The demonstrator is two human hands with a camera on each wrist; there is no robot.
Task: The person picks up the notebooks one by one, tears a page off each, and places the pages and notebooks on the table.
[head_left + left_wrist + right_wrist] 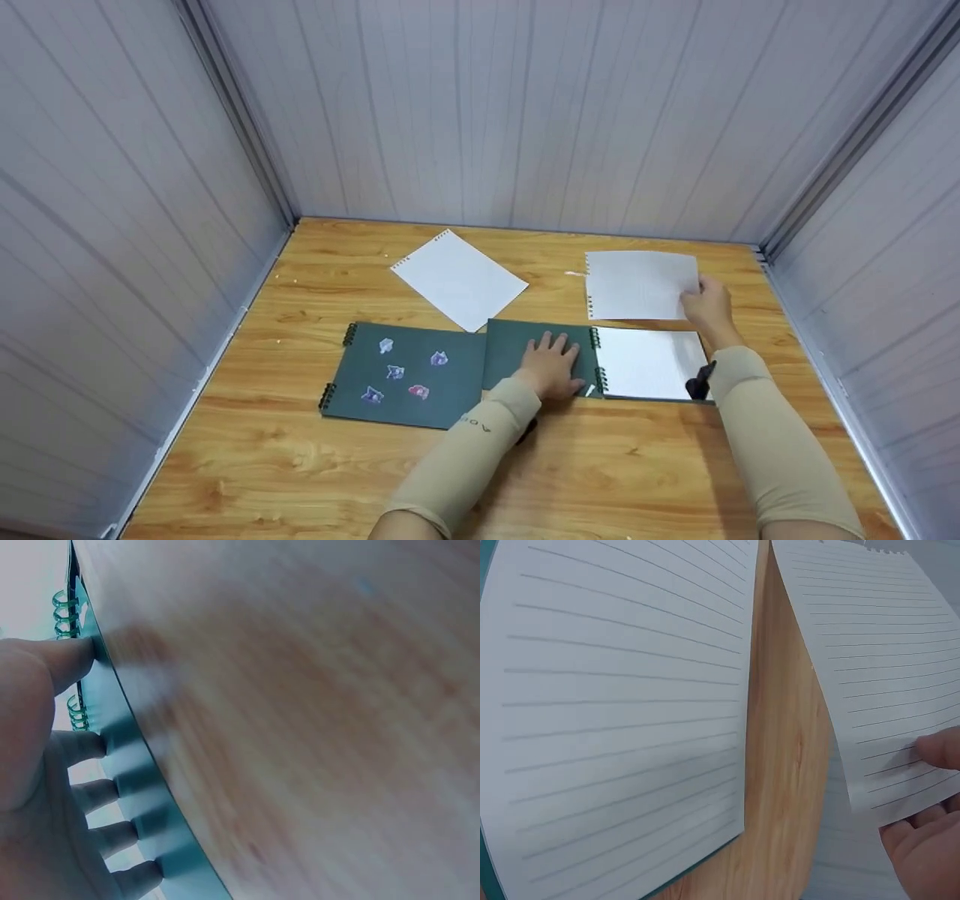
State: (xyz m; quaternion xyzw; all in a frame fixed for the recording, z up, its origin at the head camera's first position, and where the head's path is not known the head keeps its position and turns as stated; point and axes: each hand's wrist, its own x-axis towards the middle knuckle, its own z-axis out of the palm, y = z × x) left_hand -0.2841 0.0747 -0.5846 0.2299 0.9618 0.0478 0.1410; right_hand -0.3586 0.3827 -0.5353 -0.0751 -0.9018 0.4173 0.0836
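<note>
My left hand presses with spread fingers on the green cover of an opened spiral notebook. In the left wrist view its fingertips touch that cover beside the green coils. The notebook's white lined page lies exposed right of the coils; the right wrist view shows its ruled lines. Between thumb and fingers, my right hand pinches the right edge of a loose lined sheet with a torn, holed left edge. That sheet is behind the notebook, its near end raised.
A second loose sheet lies tilted at the back. To the left sits a closed green spiral notebook with several stickers, partly under the opened cover. Paper scraps dot the wooden table. Panel walls enclose the back and sides.
</note>
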